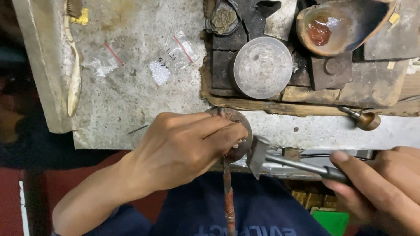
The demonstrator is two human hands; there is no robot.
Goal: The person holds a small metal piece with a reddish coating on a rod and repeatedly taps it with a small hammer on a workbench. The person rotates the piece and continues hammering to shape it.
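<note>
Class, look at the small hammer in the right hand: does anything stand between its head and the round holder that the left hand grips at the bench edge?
Nothing visible does. The hammer head sits just right of the round holder, with only a narrow open gap between them. The left hand covers the holder from the left and its fingers lie across the top; the right hand grips the handle.

The left hand (183, 146) gripped a round holder (234, 131) at the bench (131, 96) edge. The right hand (380, 183) held a small hammer (262, 153) beside it.
</note>
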